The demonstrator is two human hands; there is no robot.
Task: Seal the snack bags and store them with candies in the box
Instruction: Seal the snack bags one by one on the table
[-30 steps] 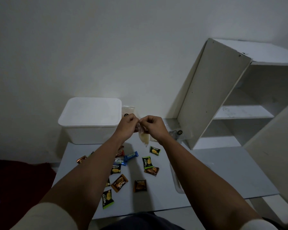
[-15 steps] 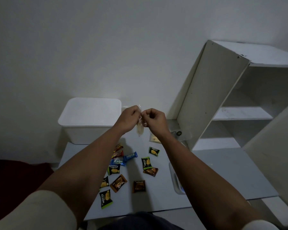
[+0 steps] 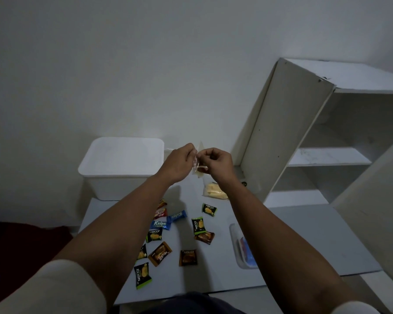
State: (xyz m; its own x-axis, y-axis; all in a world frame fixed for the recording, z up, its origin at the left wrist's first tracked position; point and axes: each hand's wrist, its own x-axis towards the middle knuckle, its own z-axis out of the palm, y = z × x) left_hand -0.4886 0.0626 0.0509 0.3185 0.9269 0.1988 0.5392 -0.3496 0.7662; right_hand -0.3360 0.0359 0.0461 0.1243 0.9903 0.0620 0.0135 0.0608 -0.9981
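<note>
- The left hand [image 3: 179, 164] and the right hand [image 3: 218, 164] meet above the far part of the counter [image 3: 293, 234], the fingers of both pinched on a small clear snack bag [image 3: 197, 168].
- A second snack bag [image 3: 213, 191] lies just below them.
- Candies [image 3: 187, 257] are scattered on the near side.
- The white box [image 3: 120, 164] stands far left, lid on.

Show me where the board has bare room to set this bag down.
Free: the strip right of the clear tray toward the white shelf unit. Also the near edge below the brown Nextar candy. Crowded: the middle, with scattered candies, and beside the second snack bag.
</note>
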